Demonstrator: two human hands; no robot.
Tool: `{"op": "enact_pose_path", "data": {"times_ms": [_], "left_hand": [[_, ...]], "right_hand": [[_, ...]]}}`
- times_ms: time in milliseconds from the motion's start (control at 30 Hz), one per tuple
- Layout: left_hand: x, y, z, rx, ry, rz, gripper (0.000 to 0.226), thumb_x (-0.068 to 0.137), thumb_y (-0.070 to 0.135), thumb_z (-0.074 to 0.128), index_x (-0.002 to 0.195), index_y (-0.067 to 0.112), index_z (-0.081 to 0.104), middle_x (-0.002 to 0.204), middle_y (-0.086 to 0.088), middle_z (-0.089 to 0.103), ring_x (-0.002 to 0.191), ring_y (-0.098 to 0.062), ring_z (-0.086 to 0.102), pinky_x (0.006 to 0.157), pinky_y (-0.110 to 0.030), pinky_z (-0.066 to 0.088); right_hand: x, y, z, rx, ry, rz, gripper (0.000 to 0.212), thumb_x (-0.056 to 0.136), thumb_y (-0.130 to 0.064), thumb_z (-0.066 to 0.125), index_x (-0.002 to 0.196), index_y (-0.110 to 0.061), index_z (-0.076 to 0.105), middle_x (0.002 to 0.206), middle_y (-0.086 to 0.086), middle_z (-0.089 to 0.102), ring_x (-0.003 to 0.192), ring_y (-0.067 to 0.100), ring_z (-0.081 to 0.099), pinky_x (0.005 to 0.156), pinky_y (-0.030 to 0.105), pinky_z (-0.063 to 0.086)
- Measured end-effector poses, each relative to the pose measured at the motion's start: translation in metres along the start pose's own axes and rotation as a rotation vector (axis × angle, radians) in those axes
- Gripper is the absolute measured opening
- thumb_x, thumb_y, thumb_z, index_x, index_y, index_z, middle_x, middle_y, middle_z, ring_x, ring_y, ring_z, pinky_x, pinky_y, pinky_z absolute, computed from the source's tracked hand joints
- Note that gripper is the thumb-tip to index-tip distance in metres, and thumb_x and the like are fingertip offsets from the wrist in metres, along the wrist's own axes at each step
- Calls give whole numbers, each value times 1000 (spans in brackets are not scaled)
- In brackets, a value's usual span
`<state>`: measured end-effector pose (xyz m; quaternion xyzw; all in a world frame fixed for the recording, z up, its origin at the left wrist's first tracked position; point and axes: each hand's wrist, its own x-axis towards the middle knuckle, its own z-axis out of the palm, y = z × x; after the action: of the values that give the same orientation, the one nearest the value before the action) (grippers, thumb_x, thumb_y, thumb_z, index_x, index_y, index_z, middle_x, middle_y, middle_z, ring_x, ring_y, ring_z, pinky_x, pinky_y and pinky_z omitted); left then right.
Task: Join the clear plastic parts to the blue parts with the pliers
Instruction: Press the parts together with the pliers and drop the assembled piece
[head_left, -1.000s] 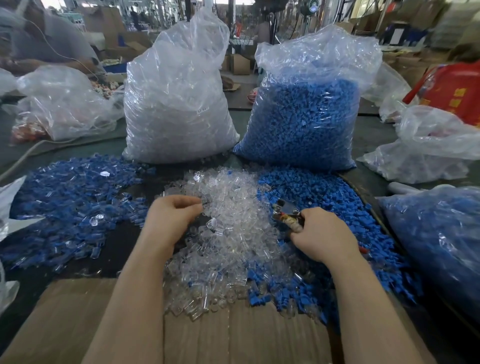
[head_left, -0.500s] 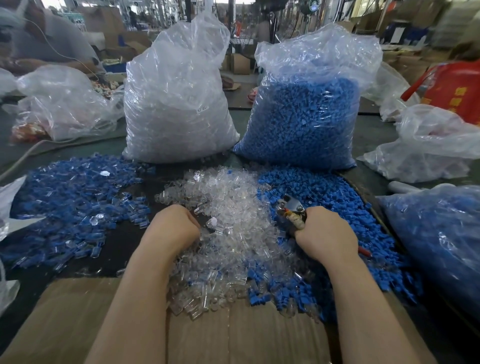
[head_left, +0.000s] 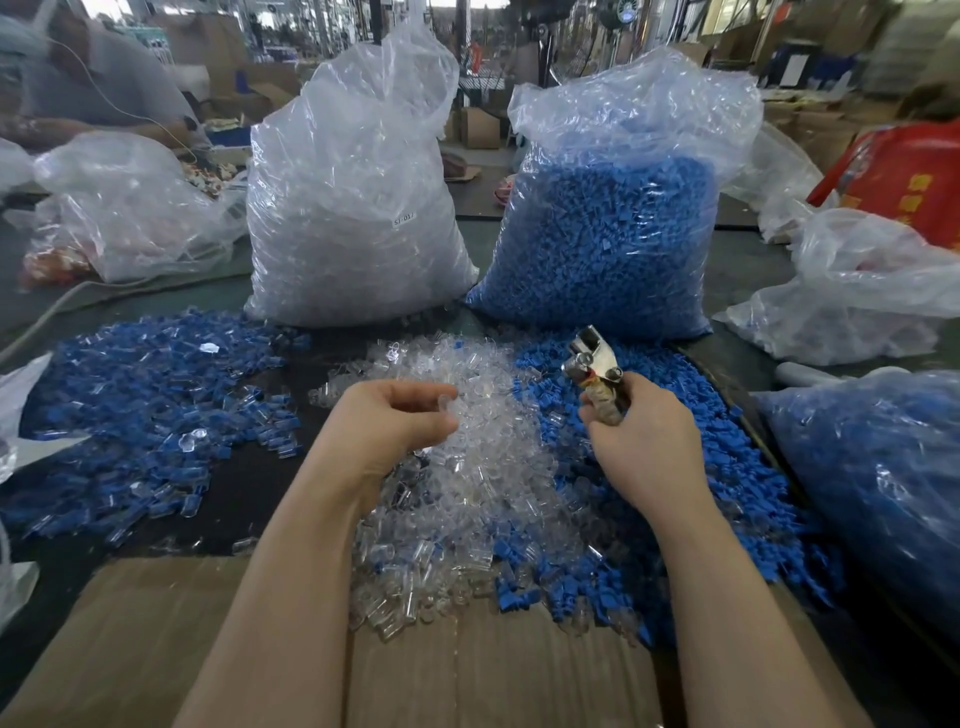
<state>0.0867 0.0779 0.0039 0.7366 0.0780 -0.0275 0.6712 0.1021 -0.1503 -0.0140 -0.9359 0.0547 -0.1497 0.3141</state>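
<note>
Above clear pile (head_left: 467, 493) | left hand (head_left: 384, 431) fingers pinching clear part (head_left: 445, 404) | right hand (head_left: 644, 447) gripping pliers (head_left: 592, 364)

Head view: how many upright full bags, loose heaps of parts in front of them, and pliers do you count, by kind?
Upright full bags: 2, the bag of clear parts and the bag of blue parts
Loose heaps: 3, the mixed blue-and-clear heap, the clear heap and the blue heap
Pliers: 1, held in the right hand
Total: 6

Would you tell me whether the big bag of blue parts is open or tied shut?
Open. The bag of blue parts stands upright with its clear plastic mouth loose and untied.
</note>
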Motion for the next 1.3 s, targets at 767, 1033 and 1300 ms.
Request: {"op": "enact_pose_path", "data": {"times_ms": [767, 1033, 1300], "left_hand": [[-17, 14, 62, -421, 86, 51, 10, 81, -2, 74, 88, 5, 72, 77, -11, 76, 73, -16, 74, 62, -19, 57], [-23, 18, 69, -328, 131, 148, 8, 79, 1, 77, 82, 7, 74, 74, -8, 76, 73, -17, 75, 63, -20, 56], [-23, 16, 75, -67, 260, 320, 18, 78, 9, 80, 74, 25, 75, 70, 7, 74, 68, -8, 71, 68, -28, 60]], "right_hand": [[-15, -27, 3, 581, 29, -179, 16, 86, -31, 74, 77, -32, 60, 71, -22, 65, 62, 0, 58, 60, 25, 46], [-18, -29, 4, 570, 78, -155, 13, 86, -31, 73, 82, -28, 62, 75, -12, 67, 69, 8, 63, 68, 44, 55], [-18, -32, 2, 578, 34, -147, 7, 89, -25, 70, 85, -21, 65, 71, -3, 66, 67, 15, 62, 65, 47, 54]]}}
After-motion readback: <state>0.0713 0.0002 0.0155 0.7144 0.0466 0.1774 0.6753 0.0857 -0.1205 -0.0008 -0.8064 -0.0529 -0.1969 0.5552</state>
